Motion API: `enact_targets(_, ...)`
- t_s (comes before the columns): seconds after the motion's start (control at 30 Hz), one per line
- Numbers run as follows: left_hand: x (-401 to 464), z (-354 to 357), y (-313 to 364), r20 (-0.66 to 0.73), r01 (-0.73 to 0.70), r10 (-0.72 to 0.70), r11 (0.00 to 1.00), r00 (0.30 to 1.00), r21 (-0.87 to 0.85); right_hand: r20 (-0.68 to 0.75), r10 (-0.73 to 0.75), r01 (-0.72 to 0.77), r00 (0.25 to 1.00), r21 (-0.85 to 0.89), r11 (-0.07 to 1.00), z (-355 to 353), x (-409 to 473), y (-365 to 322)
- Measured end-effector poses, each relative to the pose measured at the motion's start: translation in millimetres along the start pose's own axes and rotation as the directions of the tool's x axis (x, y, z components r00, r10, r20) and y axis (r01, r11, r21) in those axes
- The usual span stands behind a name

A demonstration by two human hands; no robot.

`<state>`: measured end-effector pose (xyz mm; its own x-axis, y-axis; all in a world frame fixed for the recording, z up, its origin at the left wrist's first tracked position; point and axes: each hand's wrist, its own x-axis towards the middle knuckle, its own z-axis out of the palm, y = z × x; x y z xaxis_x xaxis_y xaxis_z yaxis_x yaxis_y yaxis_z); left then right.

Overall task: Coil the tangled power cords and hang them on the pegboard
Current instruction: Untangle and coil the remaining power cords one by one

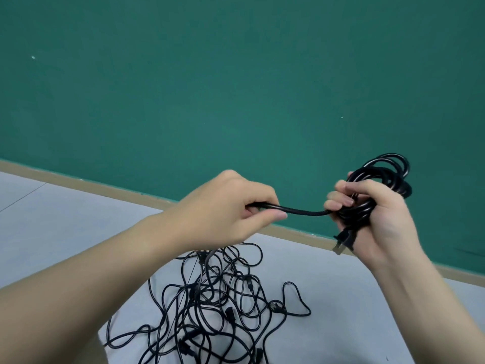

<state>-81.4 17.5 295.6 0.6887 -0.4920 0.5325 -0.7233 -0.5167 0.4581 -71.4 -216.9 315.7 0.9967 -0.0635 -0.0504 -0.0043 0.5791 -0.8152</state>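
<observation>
Now we are mid-coil: our right hand grips the black coil, our left hand pinches its free end; next, wrap it. Tangled cords lie near us.

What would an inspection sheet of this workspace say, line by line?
Surface: pale grey floor, bare apart from cords.
Job's things: black coil in the right hand, plug hanging below; pegboard not in view.
Clutter: nothing seen.
Grippers: left hand pinches the cord's free end, stretched across to the coil; right hand shut on the coil.
Cables: tangled pile of black cords on the floor, several plugs showing.
Surroundings: green wall with tan baseboard.
</observation>
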Motion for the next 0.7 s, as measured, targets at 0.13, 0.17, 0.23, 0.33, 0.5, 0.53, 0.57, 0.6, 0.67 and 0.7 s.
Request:
enact_targets(0.13,-1,-4,11,-0.232,-0.029,-0.022,0.976,0.972,-0.215,0.141,0.189,-0.182,0.972,-0.065,0.981,8,-8,0)
enact_targets(0.17,0,-2,17,-0.24,-0.005,-0.071,0.953,0.968,-0.304,0.179,0.24,-0.221,0.954,-0.121,0.968,9,-10,2)
enact_targets(0.23,1,2,25,-0.199,0.043,-0.135,0.912,0.971,-0.409,0.244,0.308,-0.232,0.92,-0.294,0.927,11,-15,12)
enact_targets(0.33,5,0,21,-0.073,0.169,-0.246,0.823,0.966,-0.543,0.345,0.397,-0.244,0.85,-0.41,0.879,18,-20,30)
enact_targets(0.5,6,-7,9,0.105,0.36,-0.379,0.705,0.92,-0.611,0.447,0.497,-0.134,0.744,-0.629,0.766,26,-29,35)
enact_targets(0.53,6,-9,7,0.159,0.4,-0.387,0.692,0.908,-0.602,0.424,0.509,-0.127,0.749,-0.662,0.739,27,-29,36)
enact_targets(0.57,5,-11,6,0.202,0.435,-0.397,0.684,0.895,-0.585,0.396,0.516,-0.132,0.759,-0.683,0.718,27,-29,37)
enact_targets(0.6,5,-13,4,0.228,0.465,-0.412,0.681,0.882,-0.566,0.374,0.516,-0.143,0.771,-0.687,0.712,27,-29,38)
enact_targets(0.67,6,-15,0,0.227,0.503,-0.456,0.686,0.86,-0.525,0.386,0.495,-0.19,0.778,-0.607,0.772,26,-28,37)
enact_targets(0.7,6,-17,-2,0.223,0.508,-0.465,0.686,0.857,-0.521,0.434,0.488,-0.239,0.757,-0.511,0.825,26,-28,35)
